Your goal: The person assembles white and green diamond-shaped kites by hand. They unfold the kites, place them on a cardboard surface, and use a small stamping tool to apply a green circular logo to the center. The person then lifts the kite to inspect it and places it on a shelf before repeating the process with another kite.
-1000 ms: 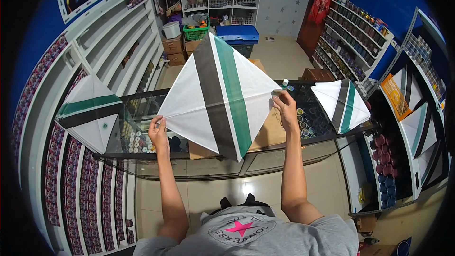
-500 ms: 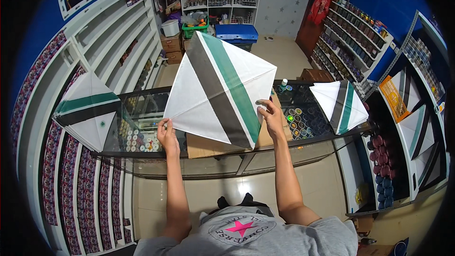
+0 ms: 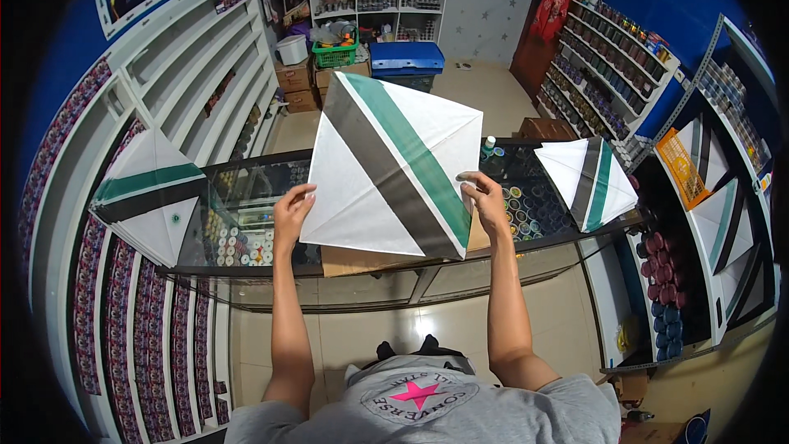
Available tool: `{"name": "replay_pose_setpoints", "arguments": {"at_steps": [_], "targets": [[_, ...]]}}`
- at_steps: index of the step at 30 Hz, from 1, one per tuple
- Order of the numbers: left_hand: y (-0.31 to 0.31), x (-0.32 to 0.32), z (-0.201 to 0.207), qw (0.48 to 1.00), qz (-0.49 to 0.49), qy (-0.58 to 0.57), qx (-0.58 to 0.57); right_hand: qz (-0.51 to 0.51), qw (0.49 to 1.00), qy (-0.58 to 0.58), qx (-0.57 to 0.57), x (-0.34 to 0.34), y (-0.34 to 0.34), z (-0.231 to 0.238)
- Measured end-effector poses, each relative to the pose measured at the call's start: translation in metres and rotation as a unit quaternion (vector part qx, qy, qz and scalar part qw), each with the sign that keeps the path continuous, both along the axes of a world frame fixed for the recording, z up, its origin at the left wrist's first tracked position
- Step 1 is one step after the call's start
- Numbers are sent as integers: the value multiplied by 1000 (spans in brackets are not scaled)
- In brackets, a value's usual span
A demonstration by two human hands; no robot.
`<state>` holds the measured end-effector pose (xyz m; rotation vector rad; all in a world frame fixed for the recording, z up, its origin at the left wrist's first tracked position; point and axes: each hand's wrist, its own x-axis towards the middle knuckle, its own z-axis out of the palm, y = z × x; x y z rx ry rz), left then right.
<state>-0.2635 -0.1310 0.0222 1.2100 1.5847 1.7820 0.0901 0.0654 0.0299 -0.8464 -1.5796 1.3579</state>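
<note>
Before us a glass-topped surface (image 3: 534, 166) runs from side to side, with a green basket (image 3: 335, 55) and a blue-lidded bin (image 3: 407, 57) beyond it and white shelves (image 3: 197, 74) past its left end. Above the middle of this surface we hold up the kite (image 3: 353, 160), white with one black and one green stripe; a cardboard sheet (image 3: 362, 264) shows below it on the surface. Since a second ago we have turned the kite counterclockwise: its far tip leans further left, its right corner has swung up, and its near corner has shifted right. Our right hand (image 3: 489, 204), which was at the right corner then, is now on the edge below that corner; our left hand (image 3: 292, 210) has moved from the left corner to the edge above it. Both forearms (image 3: 292, 321) reach toward the surface, the hands tipping inward. Our right hand is partly closed, its thumb and bent fingertips close together with hold of the kite's edge. Our left hand is half curled, thumb and fingertips at the left edge; whether it grips or merely touches, we cannot tell.
</note>
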Motion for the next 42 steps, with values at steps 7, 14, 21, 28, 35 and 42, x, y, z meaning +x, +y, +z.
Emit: {"name": "replay_pose_setpoints", "arguments": {"at_steps": [7,14,21,28,35,42], "targets": [[51,-6,50,996,-29,79,31,39,998,-2,-39,0,-3,1],[72,-14,64,994,3,104,31,48,998,16,-42,-5,-5,6],[72,-9,55,993,50,42,97,40,996,27,-71,-2,-6,10],[66,-25,35,982,132,31,128,42,997,27,-58,3,-7,-7],[57,-13,25,972,186,-11,141,45,998,11,-33,11,-7,-14],[48,-23,4,976,175,-47,118,32,998,-52,13,17,4,-9]]}}
